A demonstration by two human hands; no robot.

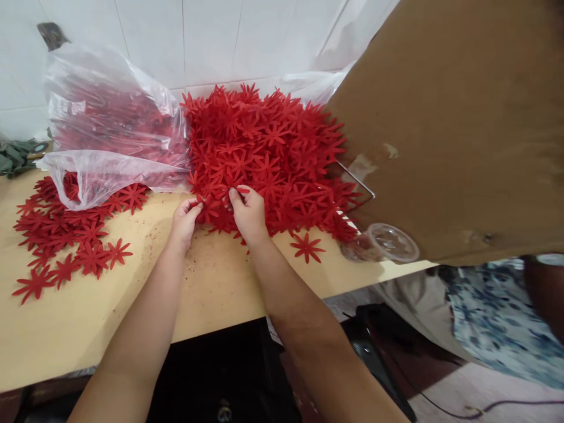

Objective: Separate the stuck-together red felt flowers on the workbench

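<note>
While both hands work at the near edge of the big heap of red flower cut-outs (268,147) in the middle of the tabletop (211,282), the left hand (185,216) pinches a cut-out between thumb and curled fingers and the right hand (247,211) is likewise closed on one, though whether they share a single piece is hard to tell. A smaller spread of cut-outs (66,241) lies flat at the near left below the clear plastic bag (101,129), one stray flower (307,247) sits near right, and judging by the heap's size, most remains unsorted.

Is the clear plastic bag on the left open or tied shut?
Open. The clear plastic bag lies on its side with its mouth gaping toward the table, and red flower cutouts spread out from the opening.
</note>
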